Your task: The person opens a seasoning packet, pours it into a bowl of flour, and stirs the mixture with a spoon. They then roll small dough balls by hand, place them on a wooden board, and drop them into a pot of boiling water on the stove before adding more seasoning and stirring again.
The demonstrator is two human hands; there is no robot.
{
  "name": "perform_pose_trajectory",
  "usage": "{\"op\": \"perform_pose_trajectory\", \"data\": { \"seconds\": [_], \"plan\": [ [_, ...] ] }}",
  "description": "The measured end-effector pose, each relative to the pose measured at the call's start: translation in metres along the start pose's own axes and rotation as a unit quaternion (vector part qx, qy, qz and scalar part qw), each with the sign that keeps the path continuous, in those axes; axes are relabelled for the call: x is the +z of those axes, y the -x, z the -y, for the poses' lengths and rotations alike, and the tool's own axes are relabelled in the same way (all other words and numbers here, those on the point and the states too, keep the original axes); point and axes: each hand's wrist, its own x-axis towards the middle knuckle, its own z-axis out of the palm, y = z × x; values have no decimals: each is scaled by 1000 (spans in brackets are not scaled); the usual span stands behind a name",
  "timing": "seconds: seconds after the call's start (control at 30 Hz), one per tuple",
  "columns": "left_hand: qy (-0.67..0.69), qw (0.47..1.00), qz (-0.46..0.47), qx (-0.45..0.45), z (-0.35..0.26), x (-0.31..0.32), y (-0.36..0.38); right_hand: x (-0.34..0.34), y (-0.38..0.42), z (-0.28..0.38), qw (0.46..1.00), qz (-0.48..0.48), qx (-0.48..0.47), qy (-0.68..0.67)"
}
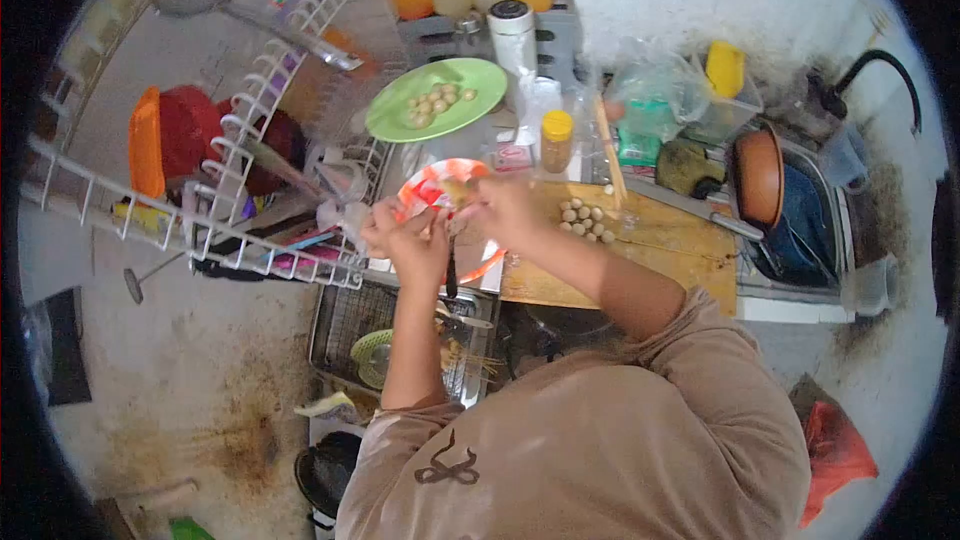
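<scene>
Blurrily, a small yellowish item (458,192) is pinched by the right hand (500,208) over the red-and-white dish (428,178), partly hidden by the left hand (412,240), whose grip cannot be made out.

Even light, curved edges, blurred hands (450,223).

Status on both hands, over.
Left hand and right hand close together by red-and-white item. Anything held: too blurred to tell. Knife on wooden board, clear of hands.
</scene>
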Motion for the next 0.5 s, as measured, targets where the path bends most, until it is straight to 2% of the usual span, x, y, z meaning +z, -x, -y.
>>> {"op": "perform_pose_trajectory", "data": {
  "seconds": [0.07,0.17,0.2,0.3,0.33,0.43,0.47,0.5],
  "plan": [
    [58,997,48,14,-1,-8,-5,7,-3,-1,998,-26,-49,-37],
    [-9,997,27,75,-25,-5,-5,-13,-3,-10,999,-36,21,17],
    [-31,998,40,36,-14,1,-4,-17,3,5,997,16,65,-36],
    [35,998,61,1,0,4,-9,-3,11,-9,995,-63,-83,-1],
    [18,998,64,17,-2,-1,-10,-7,10,-13,999,-19,6,-33],
    [147,987,50,39,3,-3,-15,-9,6,-26,999,-5,-10,45],
    [198,976,59,63,7,-3,-16,-8,9,-26,1000,0,-4,18],
    [191,978,56,58,8,-2,-16,-16,11,-11,1000,6,1,-8]
  ]
}}
